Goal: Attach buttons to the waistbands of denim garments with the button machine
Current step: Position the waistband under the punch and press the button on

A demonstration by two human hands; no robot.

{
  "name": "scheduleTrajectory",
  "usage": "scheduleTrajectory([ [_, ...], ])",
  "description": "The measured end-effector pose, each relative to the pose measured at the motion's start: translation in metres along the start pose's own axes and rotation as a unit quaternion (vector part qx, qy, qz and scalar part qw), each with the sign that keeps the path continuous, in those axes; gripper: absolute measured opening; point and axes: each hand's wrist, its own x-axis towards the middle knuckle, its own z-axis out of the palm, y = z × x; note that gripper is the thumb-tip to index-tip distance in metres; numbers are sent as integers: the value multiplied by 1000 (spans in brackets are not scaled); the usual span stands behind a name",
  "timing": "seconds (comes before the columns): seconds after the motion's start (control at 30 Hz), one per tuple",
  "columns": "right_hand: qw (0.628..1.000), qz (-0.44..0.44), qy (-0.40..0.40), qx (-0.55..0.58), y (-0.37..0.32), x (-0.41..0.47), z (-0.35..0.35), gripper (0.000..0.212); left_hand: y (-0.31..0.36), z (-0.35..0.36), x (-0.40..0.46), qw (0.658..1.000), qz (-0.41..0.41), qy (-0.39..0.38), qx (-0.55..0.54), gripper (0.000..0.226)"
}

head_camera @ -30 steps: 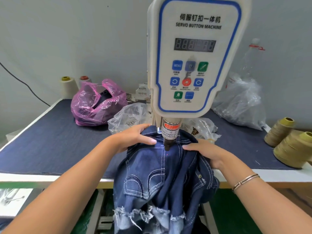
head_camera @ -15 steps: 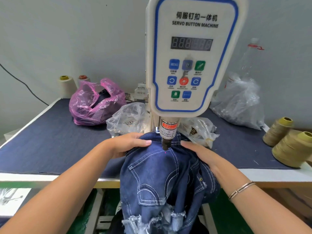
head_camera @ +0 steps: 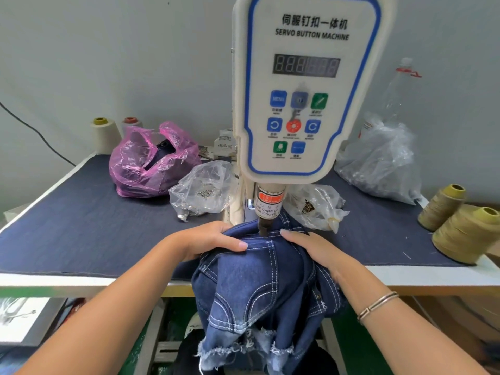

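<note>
Head view: my left hand (head_camera: 208,240) and right hand (head_camera: 311,249) are pressing, fingers straight and flat, on the denim shorts (head_camera: 259,288), which are lying under the button machine (head_camera: 308,87) punch at the table (head_camera: 81,228) edge.

Denim shorts (head_camera: 259,288) – waistband under button machine (head_camera: 308,85) punch, frayed hem hanging.
</note>
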Motion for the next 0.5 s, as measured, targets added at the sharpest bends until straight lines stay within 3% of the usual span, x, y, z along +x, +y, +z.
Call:
scheduleTrajectory([
  [0.2,1000,-26,-8,-14,4,-4,2,10,-4,-2,2,998,18,20,-57,37],
  [0.33,1000,-30,10,3,8,0,0,23,-3,-3,7,995,21,15,-99,35],
  [0.5,1000,-28,0,9,10,-1,-2,18,-2,-5,12,997,12,2,-80,56],
])
